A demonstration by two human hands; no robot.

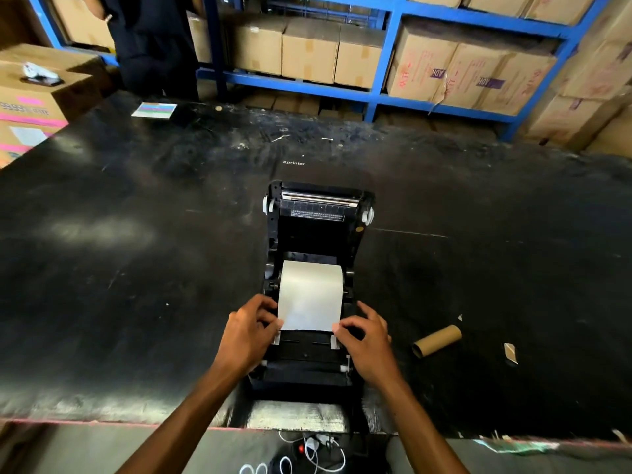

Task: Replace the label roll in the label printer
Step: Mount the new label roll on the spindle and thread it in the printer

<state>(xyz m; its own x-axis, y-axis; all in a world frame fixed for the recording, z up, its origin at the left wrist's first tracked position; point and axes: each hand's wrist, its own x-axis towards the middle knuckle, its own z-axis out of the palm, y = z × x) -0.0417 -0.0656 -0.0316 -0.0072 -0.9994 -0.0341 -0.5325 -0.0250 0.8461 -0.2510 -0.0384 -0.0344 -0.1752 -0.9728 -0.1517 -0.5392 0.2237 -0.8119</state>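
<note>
A black label printer (309,367) stands open on the black table, its lid (318,213) tipped back. A white label roll (311,289) lies in its bay, with a strip of paper drawn toward me. My left hand (248,331) pinches the strip's near left corner. My right hand (366,340) pinches the near right corner. Both corners rest just above the white paper guides (334,342) at the printer's front. An empty brown cardboard core (437,340) lies on the table to the right of the printer.
A scrap of paper (510,352) lies beyond the core. A striped card (154,110) sits at the table's far left. A person in dark clothes (154,42) stands behind the table. Blue shelves (383,63) hold cardboard boxes. Cables (318,449) hang below the near edge.
</note>
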